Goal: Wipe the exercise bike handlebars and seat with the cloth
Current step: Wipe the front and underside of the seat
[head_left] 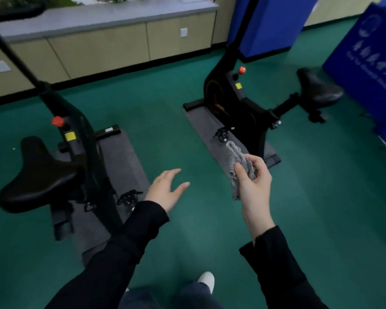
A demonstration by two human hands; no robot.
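Note:
Two black exercise bikes stand on grey mats on a green floor. The left bike's seat (37, 175) is at the lower left, and part of its handlebar (16, 13) shows at the top left. The right bike (239, 101) has its seat (319, 88) at the right; its handlebars are out of view. My right hand (253, 181) grips a crumpled grey cloth (237, 162) in the air between the bikes. My left hand (166, 189) hovers with fingers spread, holding nothing, to the right of the left bike's seat.
A low beige cabinet (103, 47) with a grey top runs along the far wall. Blue panels (366, 63) stand at the right, close behind the right seat. Pedals (221, 133) stick out from the bikes. Green floor (165, 130) lies between the mats. My white shoe (206, 281) shows below.

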